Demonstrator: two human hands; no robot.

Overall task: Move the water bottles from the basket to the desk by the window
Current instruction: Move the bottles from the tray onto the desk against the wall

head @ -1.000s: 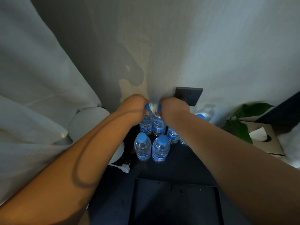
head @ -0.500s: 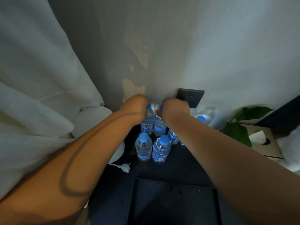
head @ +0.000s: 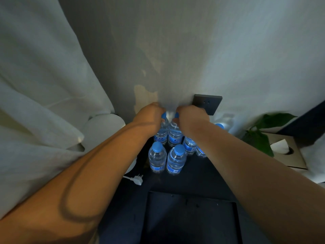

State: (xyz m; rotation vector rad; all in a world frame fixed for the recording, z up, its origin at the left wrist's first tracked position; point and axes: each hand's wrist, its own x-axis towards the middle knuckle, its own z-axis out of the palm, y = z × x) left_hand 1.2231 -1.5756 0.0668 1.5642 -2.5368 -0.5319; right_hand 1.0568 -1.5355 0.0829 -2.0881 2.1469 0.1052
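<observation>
The left hand (head: pixel 149 117) is curled down over the top of the rear left bottle (head: pixel 161 134), its fingers closed round the neck so that only a sliver of blue cap shows at the knuckles. The right hand (head: pixel 190 118) grips the rear right bottle (head: pixel 175 137) the same way, from above. The two held bottles are upright and side by side, touching or nearly so, at the back edge of the desk (head: pixel 202 178) against the wall (head: pixel 193 50). Their bases are hidden, so whether they rest on the desk cannot be told.

Just in front of them stand the front left bottle (head: pixel 157 159) and the front right bottle (head: pixel 176 161), a close pair. Two further bottles (head: pixel 189 146) stand to the right, partly under the right forearm, and one more blue cap (head: pixel 219 125) peeps out beyond that arm near the wall.

All the bottles are small, of clear ribbed plastic, with rounded shoulders, blue screw caps and blue wrap labels. The labels carry white writing, too small and blurred to read.

The desk top is dark and matt. Near its front edge lies a dark rectangular tray (head: pixel 190 219) with a raised rim. At the left edge sit a smooth white rounded object (head: pixel 103 127) and a white plug (head: pixel 136 179), beside a pale curtain (head: pixel 35 85) in soft folds. A dark square socket plate (head: pixel 207 103) is fixed to the wall. Toward the right back corner are green leaves (head: pixel 260 140) and a tan tissue box (head: pixel 288 152).
</observation>
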